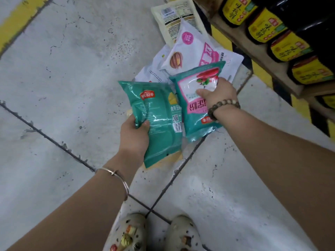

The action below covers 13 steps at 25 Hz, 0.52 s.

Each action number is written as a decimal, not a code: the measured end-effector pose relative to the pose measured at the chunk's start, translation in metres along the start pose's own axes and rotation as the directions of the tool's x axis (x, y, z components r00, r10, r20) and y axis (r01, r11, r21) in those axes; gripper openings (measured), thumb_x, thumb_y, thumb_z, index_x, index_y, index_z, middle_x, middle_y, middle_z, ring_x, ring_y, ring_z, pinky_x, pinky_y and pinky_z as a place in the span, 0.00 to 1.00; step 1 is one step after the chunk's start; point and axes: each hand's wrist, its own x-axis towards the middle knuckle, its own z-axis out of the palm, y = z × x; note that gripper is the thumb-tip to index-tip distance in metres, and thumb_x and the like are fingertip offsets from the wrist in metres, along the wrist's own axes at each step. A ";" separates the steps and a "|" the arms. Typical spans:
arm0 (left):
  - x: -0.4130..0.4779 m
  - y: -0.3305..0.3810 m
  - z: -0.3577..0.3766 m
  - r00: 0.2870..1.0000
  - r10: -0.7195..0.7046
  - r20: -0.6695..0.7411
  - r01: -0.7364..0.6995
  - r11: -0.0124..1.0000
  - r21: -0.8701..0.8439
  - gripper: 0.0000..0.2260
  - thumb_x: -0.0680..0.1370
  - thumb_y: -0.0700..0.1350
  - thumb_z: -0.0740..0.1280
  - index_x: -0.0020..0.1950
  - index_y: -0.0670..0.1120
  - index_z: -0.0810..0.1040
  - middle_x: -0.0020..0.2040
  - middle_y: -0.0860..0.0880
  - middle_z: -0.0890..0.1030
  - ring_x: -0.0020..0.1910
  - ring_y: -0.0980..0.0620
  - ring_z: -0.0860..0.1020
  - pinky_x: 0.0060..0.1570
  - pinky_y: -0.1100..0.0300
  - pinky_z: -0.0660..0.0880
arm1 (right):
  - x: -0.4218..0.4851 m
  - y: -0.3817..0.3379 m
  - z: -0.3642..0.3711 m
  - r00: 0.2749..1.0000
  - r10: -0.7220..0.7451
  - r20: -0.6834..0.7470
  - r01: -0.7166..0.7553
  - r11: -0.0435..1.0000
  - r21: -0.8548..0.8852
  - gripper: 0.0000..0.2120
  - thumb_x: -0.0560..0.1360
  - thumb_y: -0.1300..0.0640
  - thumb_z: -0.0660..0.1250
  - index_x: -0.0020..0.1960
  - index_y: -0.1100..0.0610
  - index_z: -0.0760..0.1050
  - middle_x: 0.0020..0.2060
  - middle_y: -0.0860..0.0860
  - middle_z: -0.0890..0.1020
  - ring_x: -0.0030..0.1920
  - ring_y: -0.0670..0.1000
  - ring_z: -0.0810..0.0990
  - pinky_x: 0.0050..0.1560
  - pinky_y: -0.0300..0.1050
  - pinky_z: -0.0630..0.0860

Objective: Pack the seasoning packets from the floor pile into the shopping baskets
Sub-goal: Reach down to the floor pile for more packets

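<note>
- Head view: the left grip [135, 136] is curled round the lower left edge of a green packet [157, 120], thumb on its face, holding it above the floor [63, 69].
- The right grip [217, 93] pinches a teal-and-pink packet [194, 113], thumb pressed on its front, just beside the green one.
- Beyond both, a white packet with pink print [190, 49] and a cream packet [172, 19] lie overlapping on the floor, near the foot of a shelf [262, 64] of yellow-labelled bottles [261, 28].
</note>
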 end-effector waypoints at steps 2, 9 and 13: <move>-0.017 0.012 -0.007 1.000 -0.001 0.013 0.001 1.000 0.020 0.11 0.80 0.36 0.61 0.47 0.50 0.77 0.44 0.50 0.82 0.42 0.49 0.82 0.41 0.54 0.79 | -0.022 0.011 -0.021 0.998 0.044 -0.036 -0.039 0.988 0.148 0.18 0.70 0.46 0.72 0.52 0.57 0.72 0.53 0.54 0.80 0.53 0.56 0.79 0.54 0.55 0.77; -0.090 0.073 -0.018 0.982 0.039 0.183 -0.057 0.994 0.096 0.11 0.80 0.36 0.61 0.49 0.51 0.79 0.41 0.53 0.85 0.39 0.52 0.84 0.33 0.59 0.80 | -0.099 0.015 -0.132 0.966 0.188 -0.177 -0.059 0.828 0.558 0.12 0.71 0.53 0.72 0.48 0.54 0.71 0.40 0.47 0.80 0.40 0.48 0.83 0.41 0.45 0.81; -0.133 0.104 -0.021 0.956 0.031 0.293 -0.095 0.973 0.209 0.11 0.80 0.36 0.61 0.49 0.51 0.79 0.39 0.54 0.85 0.38 0.52 0.84 0.33 0.58 0.80 | -0.150 0.026 -0.178 0.934 0.298 -0.197 -0.106 0.758 0.644 0.13 0.71 0.53 0.72 0.51 0.55 0.73 0.41 0.48 0.82 0.38 0.45 0.83 0.38 0.41 0.81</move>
